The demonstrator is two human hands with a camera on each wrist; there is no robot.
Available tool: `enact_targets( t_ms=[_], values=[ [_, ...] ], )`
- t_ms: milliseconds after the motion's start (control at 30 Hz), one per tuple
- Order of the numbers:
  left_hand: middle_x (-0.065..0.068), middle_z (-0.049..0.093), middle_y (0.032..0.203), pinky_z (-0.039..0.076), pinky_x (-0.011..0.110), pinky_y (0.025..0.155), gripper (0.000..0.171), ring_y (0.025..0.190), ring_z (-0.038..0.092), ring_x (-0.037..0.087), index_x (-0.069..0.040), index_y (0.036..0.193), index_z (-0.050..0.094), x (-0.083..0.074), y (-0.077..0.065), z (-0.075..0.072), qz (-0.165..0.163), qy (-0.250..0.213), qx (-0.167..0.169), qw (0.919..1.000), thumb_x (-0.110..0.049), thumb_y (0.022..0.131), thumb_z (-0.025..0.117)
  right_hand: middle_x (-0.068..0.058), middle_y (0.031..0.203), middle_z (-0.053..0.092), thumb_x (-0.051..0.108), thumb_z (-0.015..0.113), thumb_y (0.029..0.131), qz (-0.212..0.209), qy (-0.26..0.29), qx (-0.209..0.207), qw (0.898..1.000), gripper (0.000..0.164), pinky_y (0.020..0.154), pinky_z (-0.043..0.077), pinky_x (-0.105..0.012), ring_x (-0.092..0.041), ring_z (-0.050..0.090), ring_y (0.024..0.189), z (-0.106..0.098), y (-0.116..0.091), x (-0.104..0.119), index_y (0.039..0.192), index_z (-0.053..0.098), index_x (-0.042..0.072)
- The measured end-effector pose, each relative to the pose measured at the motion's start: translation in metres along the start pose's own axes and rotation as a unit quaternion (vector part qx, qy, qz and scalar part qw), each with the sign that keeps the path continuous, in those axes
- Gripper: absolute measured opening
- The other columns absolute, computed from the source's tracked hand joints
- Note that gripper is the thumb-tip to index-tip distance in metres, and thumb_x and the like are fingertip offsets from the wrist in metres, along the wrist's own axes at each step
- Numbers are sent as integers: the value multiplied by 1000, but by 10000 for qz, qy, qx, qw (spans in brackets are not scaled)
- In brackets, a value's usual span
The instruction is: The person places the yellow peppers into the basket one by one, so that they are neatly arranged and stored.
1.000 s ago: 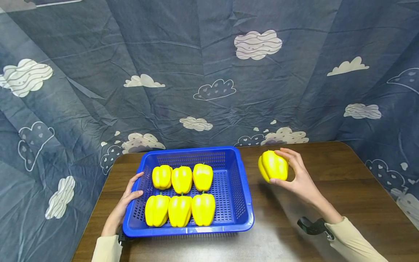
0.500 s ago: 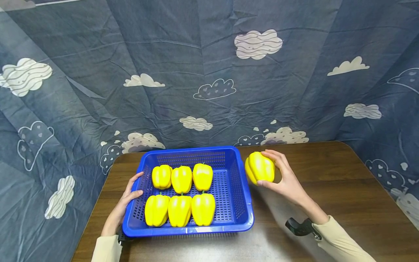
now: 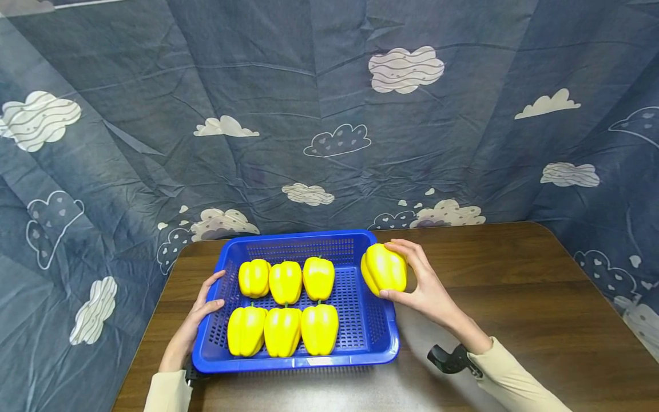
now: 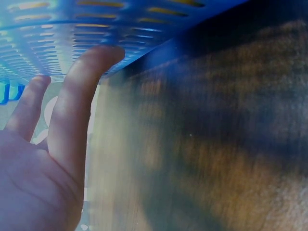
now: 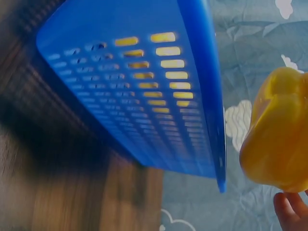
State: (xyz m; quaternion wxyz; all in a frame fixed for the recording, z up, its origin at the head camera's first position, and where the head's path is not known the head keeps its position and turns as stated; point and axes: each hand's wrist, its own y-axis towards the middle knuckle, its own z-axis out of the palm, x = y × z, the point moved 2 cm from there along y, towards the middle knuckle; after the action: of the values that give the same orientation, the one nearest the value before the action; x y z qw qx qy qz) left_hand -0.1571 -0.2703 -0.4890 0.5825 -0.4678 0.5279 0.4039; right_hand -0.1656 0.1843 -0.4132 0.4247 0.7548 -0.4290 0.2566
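A yellow bell pepper is held by my right hand, thumb at the near side and fingers at the far side. It overlaps the right rim of the blue plastic basket in the head view. The right wrist view shows the pepper beyond the rim, with fingertips at its lower end. My left hand grips the basket's left side, its digits over the rim. From the left wrist, fingers press the slotted outer wall. Inside the basket, several yellow peppers lie in two rows on the left and middle.
The basket stands on a brown wooden table. Behind the table hangs a blue-grey cloth with white clouds. A dark wrist device sits under the right wrist. The basket's right floor strip shows bare mesh.
My right hand has moved left with the yellow bell pepper, from over the table to the basket's right rim. The left hand, the basket and the peppers inside stay put.
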Motion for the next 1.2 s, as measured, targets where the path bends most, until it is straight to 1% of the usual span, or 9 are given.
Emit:
enact_targets(
  t_ms=[67, 233, 533, 700, 933, 1200],
  values=[
    [18, 5, 153, 39, 57, 94, 60, 128, 25, 48, -28, 149, 14, 0, 0, 0, 14, 12, 1, 10000, -20, 96, 40, -6, 142, 35, 16, 85, 69, 26, 29, 26, 10000, 78, 98, 32, -55, -25, 36, 127, 3, 1, 3, 137, 47, 17],
    [17, 4, 153, 39, 56, 94, 60, 128, 25, 47, -28, 149, 14, 0, 0, 0, 32, 5, 16, 10000, -20, 96, 40, -5, 144, 33, 20, 83, 71, 76, 68, 169, 9998, 75, 97, 33, -57, -27, 35, 128, 14, 2, 8, 137, 47, 18],
    [17, 3, 154, 39, 56, 94, 60, 129, 24, 48, -28, 149, 14, 1, 0, -1, 14, -30, 39, 10000, -20, 96, 40, -4, 142, 36, 24, 84, 70, -151, -18, 359, 9992, 76, 99, 35, -53, -26, 36, 129, 34, 4, 11, 136, 47, 17],
    [17, 2, 154, 39, 55, 94, 60, 129, 24, 48, -29, 149, 14, 1, 0, 0, 14, -65, 47, 10000, -20, 96, 40, -7, 142, 36, 27, 84, 69, -188, -138, 442, 9987, 78, 99, 37, -52, -27, 37, 128, 44, 5, 9, 136, 47, 16],
    [17, 4, 153, 39, 59, 94, 59, 128, 24, 48, -29, 149, 14, 1, 0, 0, 2, -84, 29, 10000, -20, 97, 39, -11, 141, 37, 30, 83, 69, -170, -329, 613, 9974, 77, 99, 37, -52, -28, 37, 128, 55, 4, 5, 136, 48, 14],
    [17, 4, 153, 39, 59, 95, 59, 128, 25, 47, -29, 149, 14, 1, 0, 0, -2, -55, 26, 10000, -20, 97, 39, -14, 138, 41, 31, 84, 67, -474, -656, 650, 9946, 78, 97, 39, -54, -31, 39, 125, 63, 4, 4, 133, 50, 8]
  ],
)
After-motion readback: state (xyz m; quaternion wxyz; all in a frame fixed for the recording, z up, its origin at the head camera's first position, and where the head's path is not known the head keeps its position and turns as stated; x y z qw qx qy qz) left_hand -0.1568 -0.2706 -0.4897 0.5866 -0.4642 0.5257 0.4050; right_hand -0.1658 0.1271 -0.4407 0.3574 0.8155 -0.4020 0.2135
